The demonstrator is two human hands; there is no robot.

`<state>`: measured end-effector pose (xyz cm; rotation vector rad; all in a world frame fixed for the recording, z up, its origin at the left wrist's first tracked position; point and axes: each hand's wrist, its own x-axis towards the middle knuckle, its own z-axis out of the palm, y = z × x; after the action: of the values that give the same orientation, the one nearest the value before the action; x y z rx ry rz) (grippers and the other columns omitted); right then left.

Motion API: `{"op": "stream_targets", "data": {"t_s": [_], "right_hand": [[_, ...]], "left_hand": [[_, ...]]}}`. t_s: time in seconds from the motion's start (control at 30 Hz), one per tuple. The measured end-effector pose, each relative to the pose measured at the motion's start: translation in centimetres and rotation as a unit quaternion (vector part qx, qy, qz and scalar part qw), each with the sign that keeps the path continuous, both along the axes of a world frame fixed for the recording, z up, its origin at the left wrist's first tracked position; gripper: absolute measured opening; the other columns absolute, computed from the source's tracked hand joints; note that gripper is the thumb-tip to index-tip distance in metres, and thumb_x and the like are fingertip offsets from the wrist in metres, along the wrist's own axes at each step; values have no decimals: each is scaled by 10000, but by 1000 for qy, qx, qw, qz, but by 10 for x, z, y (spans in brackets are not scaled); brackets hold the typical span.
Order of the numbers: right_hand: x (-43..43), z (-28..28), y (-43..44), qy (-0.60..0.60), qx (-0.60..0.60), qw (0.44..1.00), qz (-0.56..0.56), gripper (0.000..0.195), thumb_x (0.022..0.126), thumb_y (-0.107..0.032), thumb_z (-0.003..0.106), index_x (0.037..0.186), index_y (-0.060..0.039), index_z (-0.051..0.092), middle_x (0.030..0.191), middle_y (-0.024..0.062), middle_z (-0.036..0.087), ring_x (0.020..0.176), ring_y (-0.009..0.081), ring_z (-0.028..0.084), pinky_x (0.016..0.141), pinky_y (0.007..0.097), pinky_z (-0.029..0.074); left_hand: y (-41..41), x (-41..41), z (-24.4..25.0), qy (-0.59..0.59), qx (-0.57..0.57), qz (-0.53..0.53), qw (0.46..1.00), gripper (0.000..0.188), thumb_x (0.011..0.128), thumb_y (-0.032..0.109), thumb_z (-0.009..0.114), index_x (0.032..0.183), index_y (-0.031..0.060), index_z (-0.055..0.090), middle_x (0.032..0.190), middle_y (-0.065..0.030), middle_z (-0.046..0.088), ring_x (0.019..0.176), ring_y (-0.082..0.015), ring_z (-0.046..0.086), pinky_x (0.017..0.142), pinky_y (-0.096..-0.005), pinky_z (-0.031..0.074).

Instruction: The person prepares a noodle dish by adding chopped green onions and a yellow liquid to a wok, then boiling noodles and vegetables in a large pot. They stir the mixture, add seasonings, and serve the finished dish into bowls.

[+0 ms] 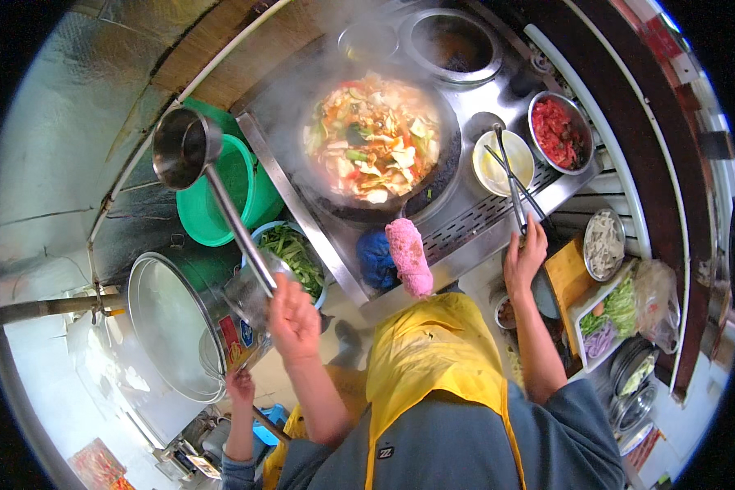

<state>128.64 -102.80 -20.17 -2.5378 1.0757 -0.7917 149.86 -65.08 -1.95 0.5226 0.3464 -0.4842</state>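
Note:
My left hand [295, 320] grips the handle of a metal ladle [187, 149], its bowl raised above a green plastic tub [214, 202]. My right hand [526, 254] is at the near ends of dark tongs or similar utensils [510, 168], whose far ends rest in a white bowl [489, 179]; the exact grip is unclear. Between the hands, a steaming wok [367, 211] holds cabbage and other vegetables [373, 141] in reddish sauce. A pink cloth [409, 257] is wrapped round the wok's handle, beside a blue scrubber or cloth [376, 260].
A steel bowl of red food [560, 133] stands right of the white bowl. Cut vegetables [618, 309] fill a tray at the right. At the left are a large steaming pot [174, 331], a basin of greens [294, 257] and a co-worker's hand [241, 387] near the pot.

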Motion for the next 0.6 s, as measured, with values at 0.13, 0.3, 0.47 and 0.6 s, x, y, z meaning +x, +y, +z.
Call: {"op": "stream_targets", "data": {"t_s": [0.13, 0.3, 0.47, 0.6], "right_hand": [[-73, -51, 56, -206, 419, 868, -167, 291, 1090, -297, 516, 1186, -29, 574, 1013, 74, 543, 812, 206, 552, 702, 336, 482], [-78, -195, 70, -295, 811, 356, -358, 413, 1096, -404, 481, 1254, -29, 555, 1030, 122, 591, 816, 249, 600, 669, 384, 551], [-28, -252, 53, -400, 809, 328, -278, 385, 1099, -314, 458, 1341, -33, 561, 1358, 169, 621, 1157, 340, 638, 976, 526, 547], [-20, -249, 50, -396, 792, 372, -278, 350, 1088, -275, 477, 1318, -32, 582, 1290, 146, 656, 1133, 331, 642, 988, 525, 530]], "left_hand": [[-33, -29, 10, -26, 0, -64, 998, 29, 1070, 84, 526, 1084, 104, 511, 646, 44, 357, 458, -49, 297, 370, -222, 215], [-57, -41, 18, -21, 43, -94, 994, 54, 1061, 68, 532, 1086, 104, 502, 625, 36, 386, 423, -61, 304, 356, -235, 228], [-61, -53, 23, -26, 36, -112, 993, 129, 1046, 78, 561, 1149, 116, 493, 613, 37, 391, 411, -74, 327, 358, -244, 253], [-59, -59, 22, -38, 32, -135, 990, 164, 1042, 92, 576, 1174, 129, 487, 616, 48, 391, 415, -69, 333, 363, -239, 263]]}}
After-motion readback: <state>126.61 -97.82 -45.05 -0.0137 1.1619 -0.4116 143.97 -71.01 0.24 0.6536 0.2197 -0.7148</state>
